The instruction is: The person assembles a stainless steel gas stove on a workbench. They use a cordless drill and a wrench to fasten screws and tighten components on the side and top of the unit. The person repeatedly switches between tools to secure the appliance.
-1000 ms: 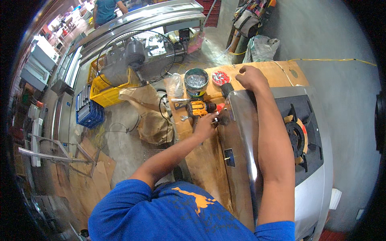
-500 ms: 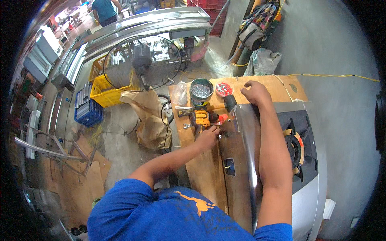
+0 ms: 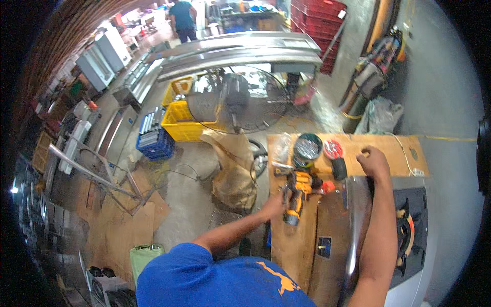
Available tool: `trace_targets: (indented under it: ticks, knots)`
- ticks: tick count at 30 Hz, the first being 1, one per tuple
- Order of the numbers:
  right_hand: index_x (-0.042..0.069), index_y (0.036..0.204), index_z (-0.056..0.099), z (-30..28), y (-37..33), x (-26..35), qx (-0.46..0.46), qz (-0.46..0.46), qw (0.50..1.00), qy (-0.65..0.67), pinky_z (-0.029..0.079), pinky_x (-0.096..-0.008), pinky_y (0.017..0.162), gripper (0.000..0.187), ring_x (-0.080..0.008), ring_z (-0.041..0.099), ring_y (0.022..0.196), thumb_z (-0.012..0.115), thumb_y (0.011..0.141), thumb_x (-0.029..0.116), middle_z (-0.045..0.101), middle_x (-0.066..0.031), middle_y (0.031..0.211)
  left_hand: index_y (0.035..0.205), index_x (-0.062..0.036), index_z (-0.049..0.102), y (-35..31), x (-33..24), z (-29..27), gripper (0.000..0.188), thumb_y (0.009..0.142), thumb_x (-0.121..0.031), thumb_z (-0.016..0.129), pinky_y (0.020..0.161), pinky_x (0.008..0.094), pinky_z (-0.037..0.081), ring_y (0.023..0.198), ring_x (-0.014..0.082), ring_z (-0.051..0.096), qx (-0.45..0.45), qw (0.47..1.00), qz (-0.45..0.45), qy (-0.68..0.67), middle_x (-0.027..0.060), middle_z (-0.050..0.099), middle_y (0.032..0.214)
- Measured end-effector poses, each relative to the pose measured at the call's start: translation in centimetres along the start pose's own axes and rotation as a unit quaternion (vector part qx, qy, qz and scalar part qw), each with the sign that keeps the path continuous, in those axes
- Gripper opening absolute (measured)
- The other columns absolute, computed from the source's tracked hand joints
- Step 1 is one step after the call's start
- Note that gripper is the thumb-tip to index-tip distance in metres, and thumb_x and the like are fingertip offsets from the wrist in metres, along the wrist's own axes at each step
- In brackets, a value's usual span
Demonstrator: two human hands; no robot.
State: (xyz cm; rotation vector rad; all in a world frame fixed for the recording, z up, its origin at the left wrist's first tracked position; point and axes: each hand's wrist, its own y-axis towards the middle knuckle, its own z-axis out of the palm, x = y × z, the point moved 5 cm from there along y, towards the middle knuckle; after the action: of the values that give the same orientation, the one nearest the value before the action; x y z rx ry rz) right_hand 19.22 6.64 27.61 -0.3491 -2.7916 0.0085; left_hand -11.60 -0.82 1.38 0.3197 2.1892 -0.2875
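My left hand point(image 3: 274, 205) is at the left edge of the wooden board, beside the handle of a yellow-and-black cordless drill point(image 3: 302, 184). Its fingers are blurred against a grey metal tool that looks like a wrench point(image 3: 287, 195); whether they grip it is unclear. My right hand point(image 3: 374, 162) is curled above the far edge of a steel gas stove point(image 3: 360, 199), thumb and forefinger drawn together. Anything between them is too small to make out. Near it stand a tub of small red and white pieces point(image 3: 333, 149) and a black cylinder point(image 3: 339, 168).
A tin of silvery hardware point(image 3: 308, 147) and a clear plastic bag point(image 3: 282, 148) stand on the wooden board point(image 3: 404, 148). The stove's burner point(image 3: 406, 233) is right of my forearm. Beyond are a fan point(image 3: 236, 94), yellow crates point(image 3: 186, 123) and a distant person point(image 3: 182, 20).
My view has shifted, so the bench appears lower and farther right. My left hand has moved left, from the stove's edge to beside the drill handle. My right hand stays near the stove's far edge.
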Motion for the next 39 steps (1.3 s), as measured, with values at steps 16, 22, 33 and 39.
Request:
trace_targets:
  ticks: [16, 22, 33, 39]
  knots:
    - [0.006, 0.116, 0.068, -0.5, -0.8, 0.4, -0.011, 0.043, 0.999, 0.017, 0.053, -0.0418, 0.089, 0.046, -0.0329, 0.069, 0.101, 0.070, 0.080, 0.035, 0.071, -0.0205, 0.109, 0.146, -0.0044, 0.034, 0.3, 0.5, 1.6, 0.063, 0.091, -0.021, 0.060, 0.082, 0.0575, 0.050, 0.093, 0.0498, 0.062, 0.052, 0.997, -0.023, 0.050, 0.0311, 0.064, 0.106]
    - [0.005, 0.117, 0.068, -0.7, -1.1, 0.6, -0.011, 0.040, 0.999, 0.022, 0.053, -0.0418, 0.091, 0.045, -0.0330, 0.069, 0.102, 0.070, 0.081, 0.033, 0.070, -0.0217, 0.110, 0.145, -0.0094, 0.036, 0.1, 0.5, 1.2, 0.061, 0.091, -0.026, 0.059, 0.079, 0.0586, 0.050, 0.090, 0.0497, 0.063, 0.047, 0.998, -0.005, 0.045, 0.0303, 0.065, 0.101]
    - [0.002, 0.114, 0.069, -0.5, -0.8, 0.6, -0.023, 0.013, 0.999, 0.029, 0.053, -0.0409, 0.088, 0.045, -0.0333, 0.070, 0.098, 0.071, 0.080, 0.031, 0.071, -0.0227, 0.105, 0.142, -0.0129, 0.040, -0.4, -0.7, 0.2, 0.058, 0.090, -0.030, 0.060, 0.075, 0.0571, 0.050, 0.082, 0.0484, 0.064, 0.033, 0.998, 0.031, 0.047, 0.0272, 0.066, 0.088]
    - [0.006, 0.117, 0.068, -0.6, -0.9, 0.6, -0.010, 0.033, 0.999, 0.011, 0.052, -0.0421, 0.092, 0.045, -0.0328, 0.068, 0.103, 0.070, 0.080, 0.032, 0.071, -0.0204, 0.108, 0.142, -0.0126, 0.042, -0.4, -0.6, 0.2, 0.058, 0.089, -0.029, 0.061, 0.075, 0.0564, 0.051, 0.083, 0.0478, 0.064, 0.045, 0.998, 0.014, 0.049, 0.0265, 0.066, 0.089]
